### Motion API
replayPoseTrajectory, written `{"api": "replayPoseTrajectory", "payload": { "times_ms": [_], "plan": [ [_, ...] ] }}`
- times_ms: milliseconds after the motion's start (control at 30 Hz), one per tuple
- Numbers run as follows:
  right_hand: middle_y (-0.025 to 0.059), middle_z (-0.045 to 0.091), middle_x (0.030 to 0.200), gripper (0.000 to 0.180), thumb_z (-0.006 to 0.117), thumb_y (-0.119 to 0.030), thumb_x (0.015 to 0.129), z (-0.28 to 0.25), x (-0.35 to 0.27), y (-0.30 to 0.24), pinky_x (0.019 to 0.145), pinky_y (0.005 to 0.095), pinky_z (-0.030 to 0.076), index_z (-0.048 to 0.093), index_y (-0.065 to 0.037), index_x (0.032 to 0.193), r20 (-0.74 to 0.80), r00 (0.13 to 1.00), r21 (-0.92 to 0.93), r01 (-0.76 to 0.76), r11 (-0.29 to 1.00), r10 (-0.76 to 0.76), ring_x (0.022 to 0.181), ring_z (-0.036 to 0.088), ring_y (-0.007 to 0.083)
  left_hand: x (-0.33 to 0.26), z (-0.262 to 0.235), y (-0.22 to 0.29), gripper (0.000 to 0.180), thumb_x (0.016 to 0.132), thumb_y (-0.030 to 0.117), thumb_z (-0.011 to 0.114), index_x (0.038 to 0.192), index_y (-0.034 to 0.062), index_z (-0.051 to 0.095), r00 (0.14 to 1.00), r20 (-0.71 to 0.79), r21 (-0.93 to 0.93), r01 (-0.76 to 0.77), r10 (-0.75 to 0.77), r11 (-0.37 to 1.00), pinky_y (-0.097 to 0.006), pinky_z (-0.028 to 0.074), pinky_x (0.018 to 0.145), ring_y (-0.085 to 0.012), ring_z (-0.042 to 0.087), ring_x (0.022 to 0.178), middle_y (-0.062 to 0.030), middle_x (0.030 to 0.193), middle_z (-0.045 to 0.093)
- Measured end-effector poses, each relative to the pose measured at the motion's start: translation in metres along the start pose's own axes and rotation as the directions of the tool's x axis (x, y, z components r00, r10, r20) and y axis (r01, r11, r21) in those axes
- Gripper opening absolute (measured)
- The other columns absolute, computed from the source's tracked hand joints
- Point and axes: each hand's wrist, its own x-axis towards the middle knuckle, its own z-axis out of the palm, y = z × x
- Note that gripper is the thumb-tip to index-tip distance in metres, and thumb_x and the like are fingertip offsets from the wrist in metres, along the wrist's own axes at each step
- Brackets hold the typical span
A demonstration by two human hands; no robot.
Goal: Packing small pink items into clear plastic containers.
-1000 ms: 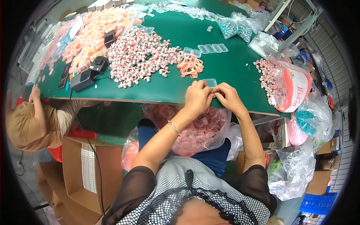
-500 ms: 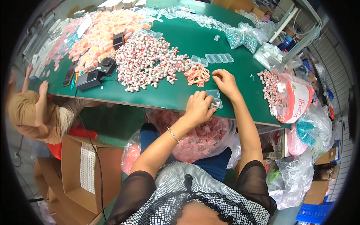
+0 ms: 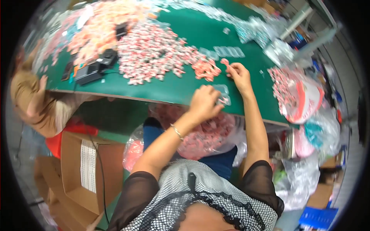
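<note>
My left hand (image 3: 205, 101) has its fingers curled over the left side of a small, open, clear plastic case (image 3: 222, 89) near the table's front edge. A small pink piece (image 3: 223, 100) lies in the case's near half, partly hidden by my fingertips. My right hand (image 3: 239, 76), just beyond the case, pinches a looped orange-pink cord (image 3: 224, 61) between thumb and fingers. Left of it lies a small heap of similar orange-pink cords (image 3: 206, 70). It adjoins a large pile of small pink-and-grey rounded pieces (image 3: 154, 54).
Several clear cases (image 3: 229, 51) lie beyond my hands. A tipped bag (image 3: 308, 96) spills pink-and-grey pieces at right. Black adapters (image 3: 88, 73) and orange cases (image 3: 104, 30) lie left. Below the table edge are a bag of pink pieces (image 3: 204, 138) and a cardboard box (image 3: 111, 169). Another person (image 3: 29, 96) sits at left.
My right hand has lifted an orange-pink cord from beside the heap. My left hand stays by the open case. The whole view has shifted slightly and is blurred.
</note>
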Motion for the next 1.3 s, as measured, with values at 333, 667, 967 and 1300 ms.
{"api": "replayPoseTrajectory", "payload": {
  "times_ms": [333, 667, 967, 1300],
  "plan": [
    [0.0033, 0.069, 0.087, 0.010, 0.070, -0.006, 0.089, -0.021, -0.100, -0.029, 0.071, 0.0241, 0.051, 0.066, -0.001, 0.096, 0.030, 0.994, -0.149, 0.106, 0.983, -0.103, 0.077, 0.063, 0.0087, 0.003, 0.009, 0.004, 0.042, 0.068, 0.027, 0.082, 0.104, 0.0104, 0.067, 0.998, 0.046, -0.063, 0.056, -0.053, 0.996, -0.041, 0.046, 0.081, -0.0278, 0.057, 0.094, -0.0061, 0.096, 0.059],
    [0.0106, 0.066, 0.091, 0.010, 0.070, -0.004, 0.080, -0.016, -0.103, -0.031, 0.075, 0.0368, 0.052, 0.070, -0.004, 0.090, 0.250, 0.891, -0.418, 0.453, 0.787, -0.380, 0.086, 0.064, 0.0290, 0.007, 0.007, 0.004, 0.055, 0.063, 0.028, 0.086, 0.109, 0.0063, 0.063, 0.990, 0.065, -0.062, 0.127, -0.123, 0.990, -0.043, 0.047, 0.081, -0.0305, 0.058, 0.091, -0.0083, 0.091, 0.062],
    [0.0115, 0.065, 0.095, 0.012, 0.069, -0.004, 0.082, -0.018, -0.102, -0.036, 0.075, 0.0366, 0.052, 0.070, -0.004, 0.094, 0.319, 0.857, -0.487, 0.514, 0.706, -0.404, 0.087, 0.063, 0.0279, 0.005, 0.005, 0.005, 0.046, 0.067, 0.027, 0.083, 0.108, 0.0148, 0.067, 0.992, 0.082, -0.049, 0.099, -0.095, 0.994, -0.042, 0.046, 0.082, -0.0282, 0.057, 0.093, -0.0048, 0.093, 0.061],
    [0.0121, 0.061, 0.094, 0.023, 0.072, -0.004, 0.079, -0.010, -0.071, -0.036, 0.071, 0.0363, 0.052, 0.065, -0.002, 0.101, 0.248, 0.961, -0.496, 0.237, 0.835, -0.125, 0.081, 0.063, 0.0269, 0.004, 0.004, 0.007, 0.046, 0.067, 0.028, 0.083, 0.107, 0.0115, 0.067, 0.992, 0.095, -0.048, 0.092, -0.087, 0.995, -0.042, 0.046, 0.082, -0.0276, 0.057, 0.094, -0.0042, 0.095, 0.062]
  ]
}}
